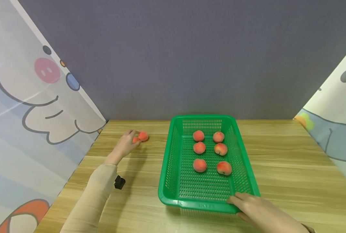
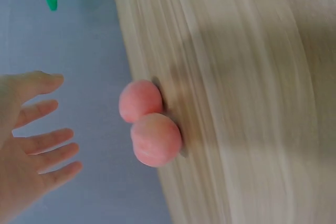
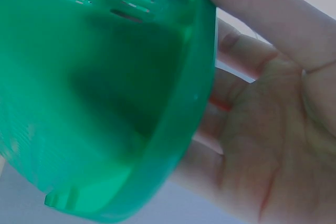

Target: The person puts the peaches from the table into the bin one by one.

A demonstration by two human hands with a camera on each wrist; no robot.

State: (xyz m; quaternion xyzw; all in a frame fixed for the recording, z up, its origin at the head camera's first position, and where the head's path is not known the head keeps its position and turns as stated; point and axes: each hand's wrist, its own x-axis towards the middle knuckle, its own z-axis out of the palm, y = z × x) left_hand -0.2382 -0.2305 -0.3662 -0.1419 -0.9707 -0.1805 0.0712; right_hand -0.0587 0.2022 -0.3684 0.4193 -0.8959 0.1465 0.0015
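On the left of the table, my left hand (image 1: pixel 125 144) hovers by two peaches, its fingers spread and nothing held. The left wrist view shows one peach (image 2: pixel 156 140) touching another peach (image 2: pixel 140 100), both apart from the hand. My right hand (image 1: pixel 257 210) grips the near right corner of a green plastic basket (image 1: pixel 202 205). In the right wrist view its thumb lies over the rim, while the other fingers go behind the basket wall and are partly hidden. Inside the basket sit several peaches in two columns, among them a red-yellow peach (image 1: pixel 224 168).
The wooden table (image 1: pixel 289 168) meets a grey partition (image 1: pixel 190 64) at its far edge. Panels with cartoon prints stand on both sides. A small black device (image 1: pixel 119 182) is attached at the left wrist.
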